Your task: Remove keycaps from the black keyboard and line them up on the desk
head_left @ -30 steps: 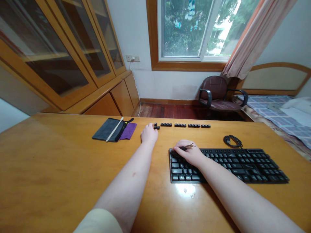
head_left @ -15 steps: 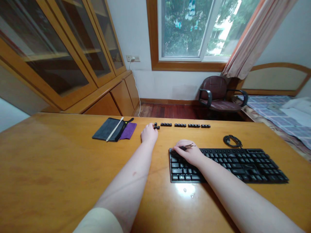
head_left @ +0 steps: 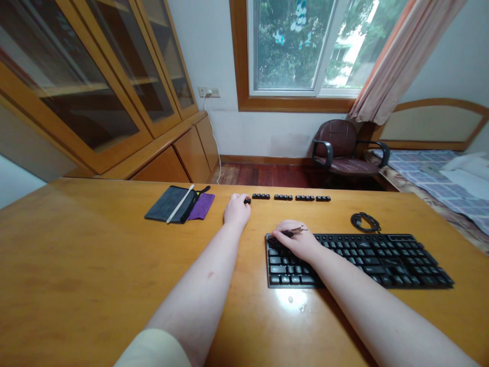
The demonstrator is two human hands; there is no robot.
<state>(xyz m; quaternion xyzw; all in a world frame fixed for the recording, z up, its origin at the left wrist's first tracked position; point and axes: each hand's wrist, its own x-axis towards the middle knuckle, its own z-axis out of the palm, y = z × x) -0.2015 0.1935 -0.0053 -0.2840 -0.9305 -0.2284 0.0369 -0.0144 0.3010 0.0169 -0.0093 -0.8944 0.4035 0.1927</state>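
Note:
My left hand (head_left: 237, 209) is at the far side of the desk, fingers curled down and closed around a small black keycap (head_left: 247, 201). Its fingertips partly hide what they grip. Just right of it, a row of black keycaps (head_left: 261, 196) lies along the desk's far edge. My right hand (head_left: 297, 238) rests over the upper left corner of a black keyboard (head_left: 367, 260), closed on a slim dark tool (head_left: 294, 232) whose thin brownish end points right. The tool's other end and the keys beneath are covered by the hand.
More keycap groups (head_left: 304, 198) continue rightward along the far edge. A grey pouch (head_left: 164, 204) with a white stick (head_left: 180, 204) across it and a purple cloth (head_left: 201, 206) lie left. Behind the keyboard is a coiled black cable (head_left: 365, 222). An armchair (head_left: 340, 148) stands beyond the desk.
My left hand has shifted slightly right and forward, now covering most of the loose keycaps that showed beside it. My right hand and the keyboard have stayed in place.

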